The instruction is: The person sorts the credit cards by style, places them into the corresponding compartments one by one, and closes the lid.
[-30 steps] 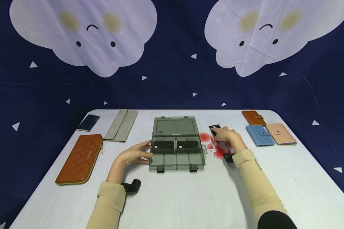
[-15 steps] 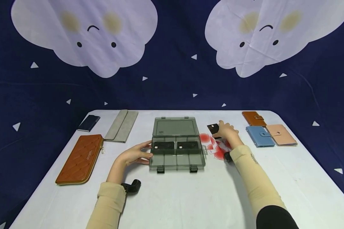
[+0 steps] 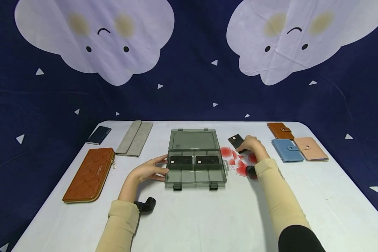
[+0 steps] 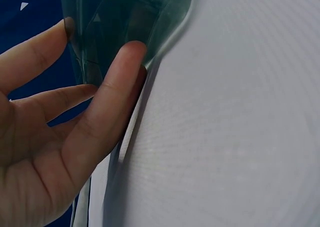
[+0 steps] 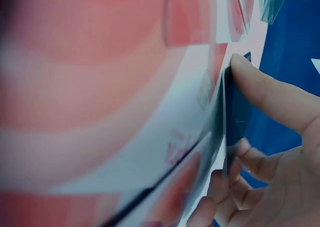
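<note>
A smoky green plastic box (image 3: 184,177) with dividers lies in the middle of the table, its lid laid back. Two black bank cards (image 3: 181,161) sit side by side in its middle row. My left hand (image 3: 147,170) rests against the box's left side, fingers spread and fairly straight; the thumb (image 4: 117,72) touches the wall in the left wrist view. To the right, my right hand (image 3: 253,145) pinches another black bank card (image 3: 235,140) between thumb and fingers. Under that hand lie several red-and-white cards (image 3: 225,152), partly hidden by the wrist.
At left lie a brown quilted zip wallet (image 3: 89,175), a grey flap folder (image 3: 134,139) and a dark blue notebook (image 3: 99,135). At right are a brown (image 3: 279,131), a blue (image 3: 286,150) and a pink card holder (image 3: 310,148). A navy cloud-print curtain (image 3: 195,94) hangs behind.
My right hand's fingers have drawn back to the card's right end, leaving more of the black card showing as it tilts. The left hand and box stay as they were.
</note>
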Motion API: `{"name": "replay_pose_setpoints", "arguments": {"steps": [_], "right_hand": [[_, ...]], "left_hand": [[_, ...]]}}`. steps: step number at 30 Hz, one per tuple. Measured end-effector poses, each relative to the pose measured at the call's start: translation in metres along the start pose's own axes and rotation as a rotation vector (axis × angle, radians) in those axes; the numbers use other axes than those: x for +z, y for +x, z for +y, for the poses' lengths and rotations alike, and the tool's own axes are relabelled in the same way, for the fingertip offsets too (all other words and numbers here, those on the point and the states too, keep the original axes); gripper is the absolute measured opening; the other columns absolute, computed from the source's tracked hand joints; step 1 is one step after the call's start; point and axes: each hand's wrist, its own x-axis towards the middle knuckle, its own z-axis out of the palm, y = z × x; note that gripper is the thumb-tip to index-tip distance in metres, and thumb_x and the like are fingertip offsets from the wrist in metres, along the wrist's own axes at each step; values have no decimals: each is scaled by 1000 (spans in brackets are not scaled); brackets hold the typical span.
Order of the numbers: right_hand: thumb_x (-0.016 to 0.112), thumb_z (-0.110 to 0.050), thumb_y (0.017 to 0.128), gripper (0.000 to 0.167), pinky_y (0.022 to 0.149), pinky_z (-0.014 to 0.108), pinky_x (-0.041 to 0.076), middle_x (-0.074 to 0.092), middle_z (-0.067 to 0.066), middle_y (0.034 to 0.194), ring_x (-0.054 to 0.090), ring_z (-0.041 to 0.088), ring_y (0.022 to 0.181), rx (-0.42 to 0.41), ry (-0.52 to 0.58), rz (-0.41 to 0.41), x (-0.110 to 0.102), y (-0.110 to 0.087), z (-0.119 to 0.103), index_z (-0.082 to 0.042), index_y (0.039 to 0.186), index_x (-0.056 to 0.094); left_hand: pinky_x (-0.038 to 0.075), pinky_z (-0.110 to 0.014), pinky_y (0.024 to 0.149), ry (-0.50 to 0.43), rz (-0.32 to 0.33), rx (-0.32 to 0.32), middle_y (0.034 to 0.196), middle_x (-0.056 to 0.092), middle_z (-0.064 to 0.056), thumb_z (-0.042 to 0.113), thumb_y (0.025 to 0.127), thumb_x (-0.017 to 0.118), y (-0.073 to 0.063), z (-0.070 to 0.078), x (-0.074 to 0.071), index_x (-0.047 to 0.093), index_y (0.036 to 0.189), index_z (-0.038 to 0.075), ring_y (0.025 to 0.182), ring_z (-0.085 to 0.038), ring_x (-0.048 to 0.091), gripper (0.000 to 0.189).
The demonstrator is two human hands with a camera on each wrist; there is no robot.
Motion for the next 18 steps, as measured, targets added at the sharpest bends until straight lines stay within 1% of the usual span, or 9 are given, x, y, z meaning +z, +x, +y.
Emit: {"name": "replay_pose_setpoints", "arguments": {"steps": [1,4,6,7,9,11,14,16,18], "right_hand": [[77,-29,71,67,88,50,42,48,30,112,45,41,101,-13,34,7,4,13,8,10,117,47],[80,-22,66,53,74,38,46,54,22,100,50,32,87,-154,169,134,25,72,49,0,107,53],[78,-18,67,44,67,34,45,58,17,93,51,27,79,-248,236,189,32,94,66,-5,102,55],[77,-16,69,41,67,35,46,59,17,93,52,27,79,-269,261,208,33,93,67,-5,102,55],[73,-10,73,37,71,37,46,61,19,98,54,28,82,-272,304,229,26,67,52,-5,106,56],[67,-6,79,38,76,42,46,59,26,106,55,32,88,-241,337,217,13,19,21,1,114,52],[59,-2,86,36,73,40,46,57,31,105,57,34,87,-262,406,217,1,-38,-14,8,118,48],[53,-1,89,33,73,39,46,57,32,105,58,30,83,-307,466,202,-2,-59,-26,10,120,47],[48,0,91,32,70,35,44,57,31,104,57,24,79,-349,532,153,-2,-70,-33,10,122,47]], "left_hand": [[54,-38,83,-2,-1,0,148,14,-25,4,88,59,0,0,0,10,149,5,95,-22,56,78],[54,-38,83,-6,-6,3,148,14,-26,4,88,59,0,0,0,9,149,5,96,-23,56,79],[54,-38,84,-8,-9,4,148,14,-26,3,88,59,-1,0,-1,9,149,5,95,-23,56,79],[54,-39,84,-9,-9,4,148,14,-26,3,88,58,-1,0,-1,9,149,4,95,-23,56,79],[54,-39,84,-12,-11,6,148,14,-26,3,88,58,-1,0,-1,9,149,4,95,-23,56,79],[54,-39,84,-13,-11,6,148,13,-26,3,88,58,-1,0,-1,8,149,4,94,-23,56,79],[54,-39,84,-13,-12,8,148,13,-26,3,88,58,-1,0,0,8,149,4,95,-23,56,79],[54,-39,84,-13,-13,8,148,13,-26,4,88,59,-1,0,0,8,149,4,95,-23,56,79],[54,-39,84,-14,-15,10,148,13,-26,4,88,59,-1,0,-1,8,149,4,95,-23,56,79]]}}
